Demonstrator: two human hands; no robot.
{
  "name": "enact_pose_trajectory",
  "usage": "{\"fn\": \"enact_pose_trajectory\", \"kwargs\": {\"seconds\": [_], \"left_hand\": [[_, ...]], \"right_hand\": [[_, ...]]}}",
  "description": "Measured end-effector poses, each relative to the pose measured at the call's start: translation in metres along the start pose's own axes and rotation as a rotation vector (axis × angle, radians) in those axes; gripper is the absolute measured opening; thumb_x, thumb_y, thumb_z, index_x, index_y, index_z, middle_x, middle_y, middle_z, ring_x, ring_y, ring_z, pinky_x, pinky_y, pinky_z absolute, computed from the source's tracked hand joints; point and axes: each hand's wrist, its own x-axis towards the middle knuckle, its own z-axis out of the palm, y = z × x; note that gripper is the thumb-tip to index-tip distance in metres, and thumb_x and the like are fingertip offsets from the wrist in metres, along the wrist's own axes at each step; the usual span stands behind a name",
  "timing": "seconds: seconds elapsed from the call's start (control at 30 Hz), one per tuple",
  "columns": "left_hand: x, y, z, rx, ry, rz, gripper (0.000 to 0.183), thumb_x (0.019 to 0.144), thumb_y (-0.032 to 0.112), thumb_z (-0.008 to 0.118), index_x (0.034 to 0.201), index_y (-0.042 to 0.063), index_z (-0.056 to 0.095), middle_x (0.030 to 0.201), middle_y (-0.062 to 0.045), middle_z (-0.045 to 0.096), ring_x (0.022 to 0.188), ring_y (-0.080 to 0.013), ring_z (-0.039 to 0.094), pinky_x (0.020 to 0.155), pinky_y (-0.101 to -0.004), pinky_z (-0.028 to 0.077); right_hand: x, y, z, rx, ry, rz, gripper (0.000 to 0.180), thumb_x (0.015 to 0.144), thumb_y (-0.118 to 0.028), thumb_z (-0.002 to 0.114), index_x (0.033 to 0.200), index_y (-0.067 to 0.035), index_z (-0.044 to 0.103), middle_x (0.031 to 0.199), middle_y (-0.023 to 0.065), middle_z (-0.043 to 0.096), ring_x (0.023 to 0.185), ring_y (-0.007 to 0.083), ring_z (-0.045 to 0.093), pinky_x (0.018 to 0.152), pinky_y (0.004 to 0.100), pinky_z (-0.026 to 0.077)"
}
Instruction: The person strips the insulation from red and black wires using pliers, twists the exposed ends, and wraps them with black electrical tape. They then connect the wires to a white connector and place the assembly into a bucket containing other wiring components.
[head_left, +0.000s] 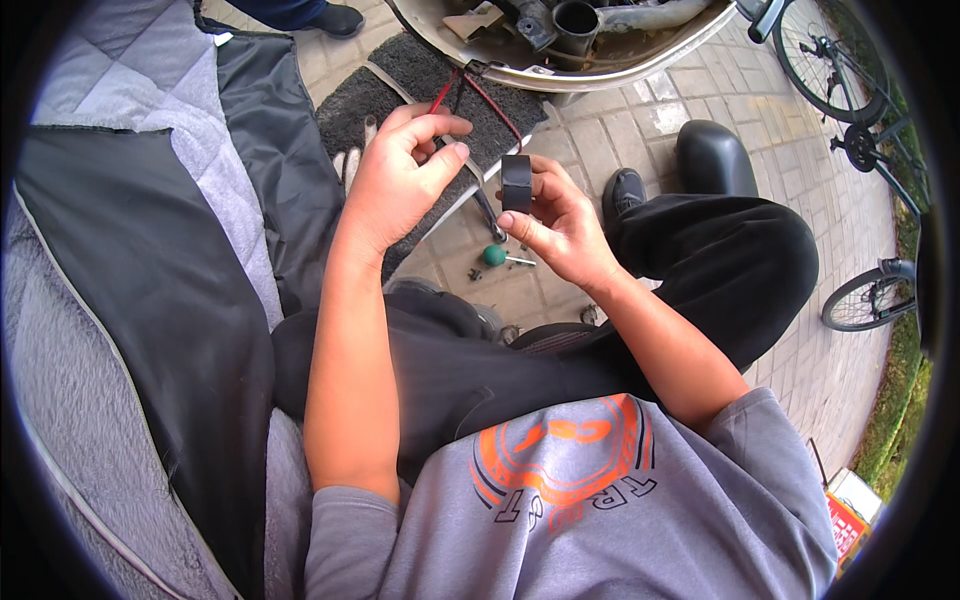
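Note:
My left hand (401, 172) is raised above a dark mat (352, 105), its fingers closed around a thin red wire (445, 94). That wire runs up to the rim of a large pale shell (645, 84). A second red wire (495, 109) hangs from the same spot, to the right of my hand. In my right hand (566, 225) is a roll of black tape (516, 184), gripped between thumb and fingers. Below the roll, a green ball-handled screwdriver (495, 256) lies on the paving. A dark tool handle (489, 214) and a grey strap (386, 81) pass beneath my hands.
Metal pipes (576, 26) sit inside the shell. Small black pieces (475, 274) lie near the screwdriver. Part of a glove (349, 161) shows beside my left wrist. Grey quilted covers (112, 82) fill the left side. Another person's shoe (339, 21) is at the top; a bicycle (832, 67) stands right.

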Motion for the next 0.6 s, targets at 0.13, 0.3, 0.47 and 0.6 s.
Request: {"fn": "enact_pose_trajectory", "kwargs": {"seconds": [0.13, 0.3, 0.47, 0.6], "left_hand": [[-0.005, 0.0, 0.007, 0.199, 0.009, 0.148, 0.026, 0.08, 0.011, 0.074, 0.105, 0.004, 0.073, 0.126, -0.01, 0.059, 0.105, -0.0174, 0.06, 0.091, -0.0278, 0.047], [0.001, -0.006, 0.013, 0.311, 0.027, 0.3, 0.027, 0.077, 0.008, 0.074, 0.103, 0.001, 0.072, 0.124, -0.014, 0.059, 0.113, -0.0268, 0.06, 0.096, -0.0342, 0.048], [0.003, -0.009, 0.018, 0.357, 0.033, 0.346, 0.023, 0.077, 0.004, 0.072, 0.099, 0.0, 0.072, 0.119, -0.016, 0.061, 0.109, -0.0291, 0.061, 0.093, -0.0346, 0.05], [0.006, -0.011, 0.023, 0.466, 0.066, 0.426, 0.015, 0.076, 0.0, 0.07, 0.092, -0.002, 0.069, 0.115, -0.016, 0.062, 0.104, -0.0308, 0.063, 0.088, -0.0364, 0.052]], "right_hand": [[0.02, -0.012, -0.001, -0.036, -0.034, -0.032, 0.033, 0.083, -0.018, 0.08, 0.094, 0.004, 0.058, 0.141, 0.0162, 0.045, 0.107, 0.0156, 0.057, 0.089, 0.0293, 0.049], [0.035, -0.015, -0.002, -0.246, -0.004, -0.107, 0.031, 0.083, -0.017, 0.075, 0.094, 0.005, 0.056, 0.13, 0.0179, 0.052, 0.093, 0.0181, 0.058, 0.079, 0.0312, 0.049], [0.042, -0.02, -0.006, -0.523, -0.018, -0.279, 0.034, 0.082, -0.018, 0.071, 0.099, 0.008, 0.056, 0.122, 0.0221, 0.054, 0.1, 0.0344, 0.061, 0.084, 0.0386, 0.051], [0.044, -0.021, -0.008, -0.561, -0.077, -0.238, 0.037, 0.083, -0.02, 0.071, 0.102, 0.008, 0.057, 0.121, 0.0231, 0.054, 0.102, 0.0365, 0.06, 0.085, 0.0398, 0.051]]}}
